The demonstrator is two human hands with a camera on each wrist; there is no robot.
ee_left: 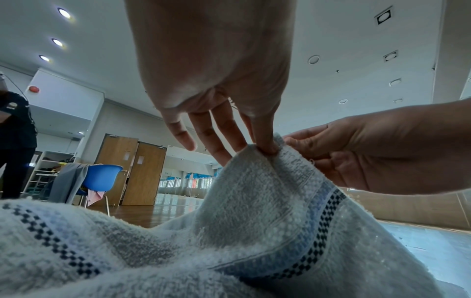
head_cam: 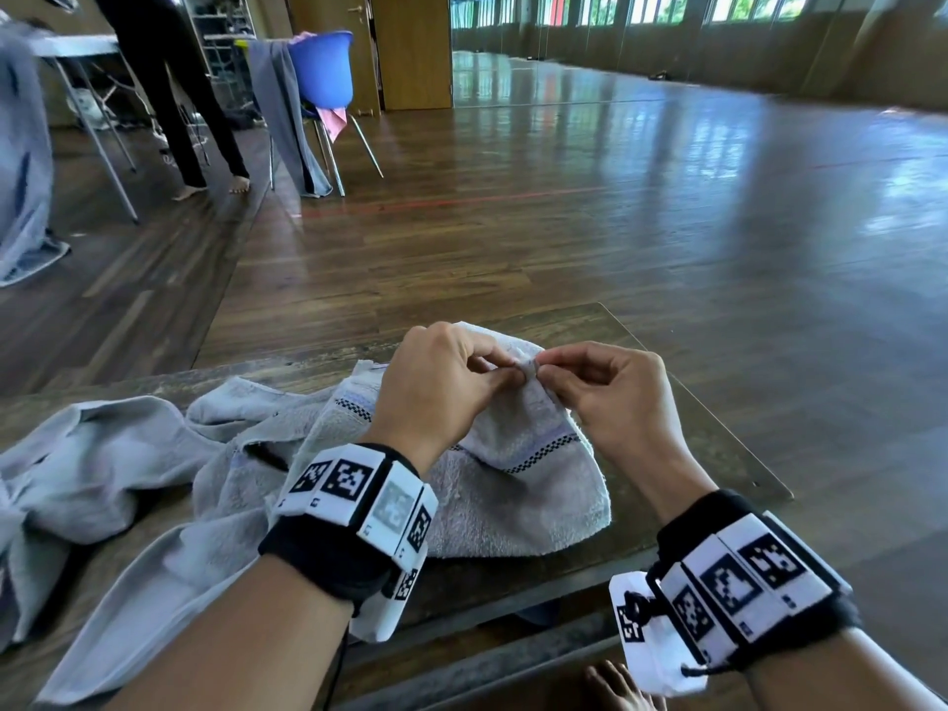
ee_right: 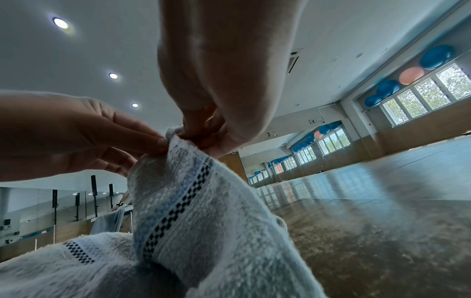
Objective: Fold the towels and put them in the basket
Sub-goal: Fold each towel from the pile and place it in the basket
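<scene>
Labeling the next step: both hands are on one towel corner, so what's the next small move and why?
Probably slide the hands apart along the edge to spread it. Left hand and right hand pinch the same raised corner of the towel, which lies bunched on the table, not yet flat enough to fold.

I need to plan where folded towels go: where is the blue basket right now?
In the head view the blue basket sits far off at upper left, on a chair beside the wooden door, with a grey cloth draped beside it.
</scene>
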